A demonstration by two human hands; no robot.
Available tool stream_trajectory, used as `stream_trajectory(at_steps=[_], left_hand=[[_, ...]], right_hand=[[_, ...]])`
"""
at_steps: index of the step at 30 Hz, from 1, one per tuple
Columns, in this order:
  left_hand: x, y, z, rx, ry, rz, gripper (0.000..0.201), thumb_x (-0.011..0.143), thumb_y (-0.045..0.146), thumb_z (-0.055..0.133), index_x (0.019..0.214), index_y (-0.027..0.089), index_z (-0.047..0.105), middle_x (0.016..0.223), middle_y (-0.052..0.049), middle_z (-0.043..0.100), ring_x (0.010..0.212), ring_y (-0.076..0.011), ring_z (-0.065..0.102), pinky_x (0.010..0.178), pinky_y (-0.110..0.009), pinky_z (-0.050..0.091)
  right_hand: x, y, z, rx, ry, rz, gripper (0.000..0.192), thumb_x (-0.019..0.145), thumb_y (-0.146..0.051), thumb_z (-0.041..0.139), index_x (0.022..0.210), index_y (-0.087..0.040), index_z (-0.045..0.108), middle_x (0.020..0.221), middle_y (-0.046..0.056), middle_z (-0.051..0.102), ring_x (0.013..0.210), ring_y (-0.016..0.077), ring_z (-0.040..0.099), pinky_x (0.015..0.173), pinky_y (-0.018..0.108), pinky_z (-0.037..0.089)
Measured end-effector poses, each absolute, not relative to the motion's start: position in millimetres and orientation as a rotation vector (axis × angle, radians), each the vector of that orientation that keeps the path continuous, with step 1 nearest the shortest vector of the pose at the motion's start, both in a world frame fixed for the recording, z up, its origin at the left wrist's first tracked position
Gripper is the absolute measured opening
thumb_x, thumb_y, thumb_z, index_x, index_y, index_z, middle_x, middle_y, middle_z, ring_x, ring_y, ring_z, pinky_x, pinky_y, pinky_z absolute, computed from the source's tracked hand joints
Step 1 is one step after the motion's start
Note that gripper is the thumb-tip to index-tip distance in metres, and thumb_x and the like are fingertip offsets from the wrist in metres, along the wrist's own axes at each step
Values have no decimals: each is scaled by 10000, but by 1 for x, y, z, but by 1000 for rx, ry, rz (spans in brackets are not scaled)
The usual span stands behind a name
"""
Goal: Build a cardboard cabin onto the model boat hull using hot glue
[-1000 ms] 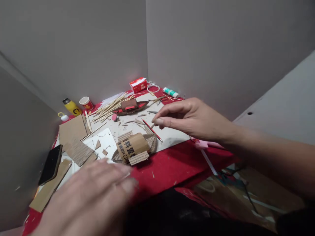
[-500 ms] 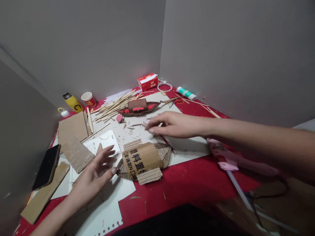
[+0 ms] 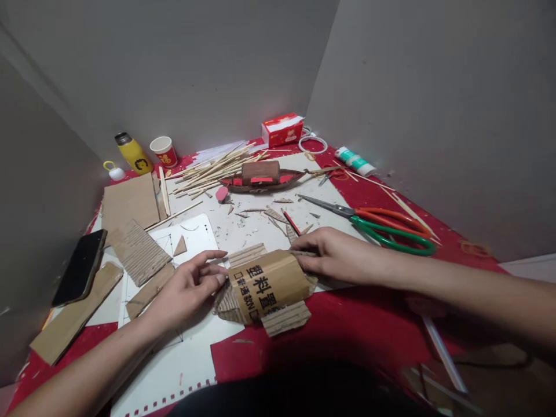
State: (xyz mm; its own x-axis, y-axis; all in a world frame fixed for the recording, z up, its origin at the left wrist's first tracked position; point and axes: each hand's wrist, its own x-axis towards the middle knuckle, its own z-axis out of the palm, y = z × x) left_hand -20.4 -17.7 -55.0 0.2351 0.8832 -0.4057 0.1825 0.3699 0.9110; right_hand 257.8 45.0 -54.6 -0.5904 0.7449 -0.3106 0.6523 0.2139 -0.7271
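Observation:
A cardboard model boat (image 3: 273,284) with an arched brown roof bearing black printed characters lies in front of me. My left hand (image 3: 197,286) is at its left end, thumb and fingers closing on the rim while the index finger stretches out. At the right end, my right hand (image 3: 324,255) grips the boat's edge, its fingertips partly hidden behind the roof. Corrugated strips (image 3: 286,318) stick out from the roof's near and far sides. A red pencil (image 3: 291,222) lies just beyond my right hand.
Scissors with orange and green handles (image 3: 391,230) lie beyond my right forearm. A finished brown boat model (image 3: 260,176), thin wooden sticks (image 3: 212,174) and a paper cup (image 3: 164,152) stand farther back. A phone (image 3: 80,266) and cardboard pieces (image 3: 130,202) are at the left.
My right hand has come back from the scraps and taken hold of the boat's right end. My left hand has closed in on the left end. The scissors now show, no longer hidden behind my arm.

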Motion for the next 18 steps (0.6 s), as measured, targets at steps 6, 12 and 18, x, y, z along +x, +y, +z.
stream_trajectory(at_steps=[6,12,18], left_hand=[[-25,-20,-51,939,1177,813,520,854,530,589,1244,186,592,1225,-148,623,951,-242,631,738,-343,570],[-19,-26,-52,743,1039,900,537,879,507,566,1344,245,515,1299,-139,596,1032,-254,644,716,-311,601],[-19,-25,-61,753,1055,910,376,871,356,607,1183,147,633,1109,-131,697,922,-215,671,654,-248,588]], right_hand=[[253,45,-60,-1480,-1927,1636,356,731,-453,641,937,-169,699,735,22,675,559,139,576,537,260,508],[238,39,-64,-1527,-1715,1686,305,657,-447,691,791,-181,625,697,20,648,514,115,546,480,245,498],[227,32,-65,-1528,-1739,1686,320,642,-442,673,773,-171,564,651,-4,612,467,95,513,472,243,481]])
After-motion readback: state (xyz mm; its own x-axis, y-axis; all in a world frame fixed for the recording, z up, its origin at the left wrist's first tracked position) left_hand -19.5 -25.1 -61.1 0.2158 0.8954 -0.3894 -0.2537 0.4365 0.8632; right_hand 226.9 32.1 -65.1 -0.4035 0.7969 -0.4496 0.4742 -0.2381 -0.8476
